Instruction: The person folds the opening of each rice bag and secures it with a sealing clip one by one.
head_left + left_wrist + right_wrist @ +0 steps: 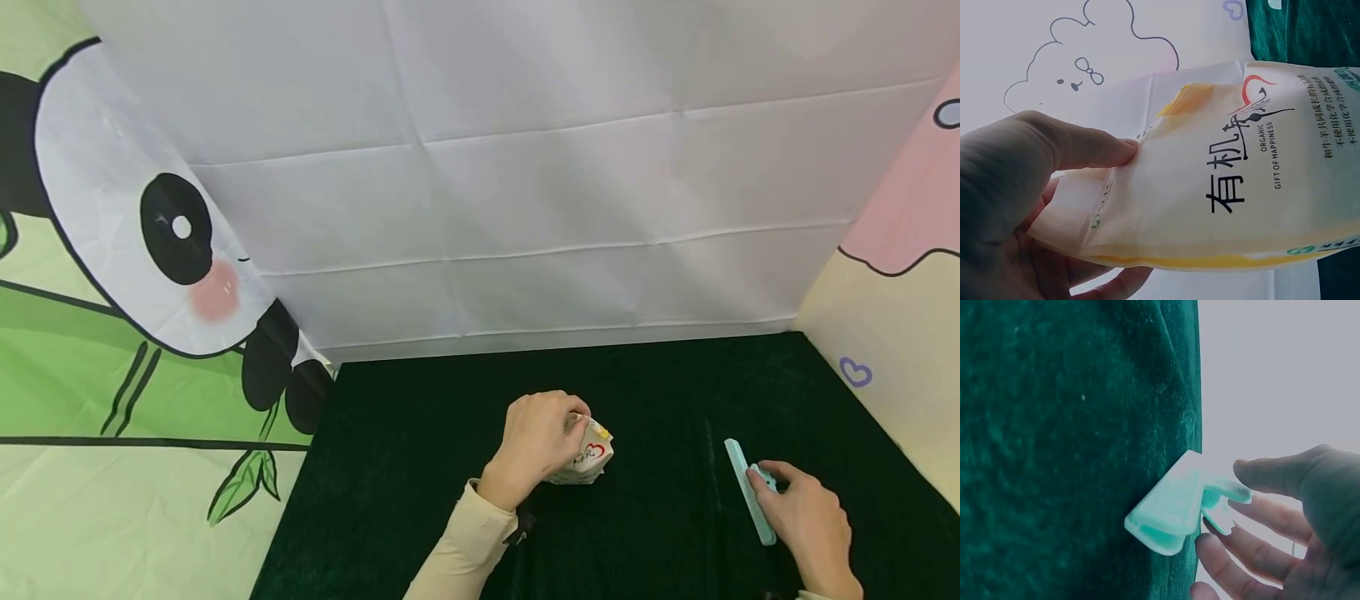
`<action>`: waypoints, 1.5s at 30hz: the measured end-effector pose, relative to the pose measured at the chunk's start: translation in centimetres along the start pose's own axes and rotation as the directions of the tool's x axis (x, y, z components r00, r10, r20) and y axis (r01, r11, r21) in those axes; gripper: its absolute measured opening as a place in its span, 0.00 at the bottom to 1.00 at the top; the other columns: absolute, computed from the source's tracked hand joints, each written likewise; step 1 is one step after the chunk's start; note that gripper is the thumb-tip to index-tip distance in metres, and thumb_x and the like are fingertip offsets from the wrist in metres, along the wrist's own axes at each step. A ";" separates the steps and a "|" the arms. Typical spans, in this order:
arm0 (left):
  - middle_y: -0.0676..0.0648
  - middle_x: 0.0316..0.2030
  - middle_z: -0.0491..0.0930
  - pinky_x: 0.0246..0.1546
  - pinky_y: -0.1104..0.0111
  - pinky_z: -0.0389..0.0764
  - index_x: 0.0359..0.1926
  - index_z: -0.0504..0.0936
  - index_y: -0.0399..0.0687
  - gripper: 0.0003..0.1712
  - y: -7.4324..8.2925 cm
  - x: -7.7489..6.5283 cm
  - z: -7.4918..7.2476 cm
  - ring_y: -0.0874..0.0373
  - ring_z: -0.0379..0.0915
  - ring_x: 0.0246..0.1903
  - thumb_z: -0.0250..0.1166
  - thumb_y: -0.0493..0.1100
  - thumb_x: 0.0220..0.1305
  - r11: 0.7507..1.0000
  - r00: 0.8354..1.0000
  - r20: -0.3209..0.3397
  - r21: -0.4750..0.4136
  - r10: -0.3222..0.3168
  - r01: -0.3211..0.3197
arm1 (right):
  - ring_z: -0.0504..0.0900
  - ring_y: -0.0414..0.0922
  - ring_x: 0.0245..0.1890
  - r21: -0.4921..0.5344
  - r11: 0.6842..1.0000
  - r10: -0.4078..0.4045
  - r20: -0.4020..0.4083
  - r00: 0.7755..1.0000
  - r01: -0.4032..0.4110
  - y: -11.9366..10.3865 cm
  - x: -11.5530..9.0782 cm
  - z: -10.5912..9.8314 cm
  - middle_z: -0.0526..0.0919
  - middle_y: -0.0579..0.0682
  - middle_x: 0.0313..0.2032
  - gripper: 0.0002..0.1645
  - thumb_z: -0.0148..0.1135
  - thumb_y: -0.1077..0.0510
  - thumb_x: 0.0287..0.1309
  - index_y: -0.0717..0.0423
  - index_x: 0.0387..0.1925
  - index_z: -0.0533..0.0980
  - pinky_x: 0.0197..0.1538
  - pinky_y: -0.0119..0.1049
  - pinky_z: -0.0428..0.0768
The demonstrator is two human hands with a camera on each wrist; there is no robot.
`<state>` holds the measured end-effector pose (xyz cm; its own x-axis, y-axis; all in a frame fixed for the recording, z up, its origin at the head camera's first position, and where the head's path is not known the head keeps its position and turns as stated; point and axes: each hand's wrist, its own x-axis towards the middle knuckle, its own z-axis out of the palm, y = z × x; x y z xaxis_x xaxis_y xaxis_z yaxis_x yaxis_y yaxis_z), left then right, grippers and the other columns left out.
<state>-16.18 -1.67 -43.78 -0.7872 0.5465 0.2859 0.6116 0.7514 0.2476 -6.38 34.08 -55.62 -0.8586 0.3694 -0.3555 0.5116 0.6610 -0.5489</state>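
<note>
In the head view my left hand [536, 442] grips the folded top of a cream paper-like food bag [592, 454] on the dark green cloth. The left wrist view shows the left thumb on the printed face of the bag [1191, 181], the other fingers behind it. Black Chinese characters, a red heart-like mark and yellow edges stand out on it. To the right lies a mint-green bag sealing clip [750, 492], long and straight with a small handle. My right hand [810, 517] is at that handle; in the right wrist view, the thumb stands slightly apart from the clip [1169, 506].
Dark green velvet-like cloth [405, 450] covers the table. A white creased sheet [525, 183] hangs along its far edge. Printed cloths with a panda [112, 208] and a pink and cream pattern [900, 333] flank it left and right.
</note>
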 end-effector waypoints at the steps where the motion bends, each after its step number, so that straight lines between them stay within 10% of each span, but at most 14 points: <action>1: 0.56 0.40 0.91 0.31 0.78 0.73 0.44 0.93 0.58 0.08 0.0 0.0 0.0 0.66 0.74 0.28 0.69 0.50 0.73 1.000 1.000 0.000 -0.001 0.000 0.000 | 0.79 0.60 0.43 0.002 1.000 -0.004 -0.002 1.000 0.004 -0.1 0.0 0.0 0.71 0.78 0.63 0.47 0.46 0.29 0.77 0.63 0.73 0.67 0.41 0.53 0.76; 45: 0.55 0.41 0.91 0.29 0.78 0.71 0.44 0.93 0.58 0.08 -0.4 0.1 0.4 0.67 0.71 0.27 0.69 0.51 0.73 0.999 1.000 0.005 -0.032 0.000 0.000 | 0.78 0.55 0.38 0.014 1.000 0.004 -0.057 0.998 -0.003 -0.8 0.0 0.0 0.82 0.72 0.47 0.47 0.54 0.32 0.75 0.75 0.64 0.73 0.39 0.50 0.75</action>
<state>-16.51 -1.74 -44.19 -0.7876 0.5484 0.2812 0.6137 0.7393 0.2771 -6.81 33.51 -55.20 -0.8572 0.4083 -0.3138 0.5144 0.6509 -0.5584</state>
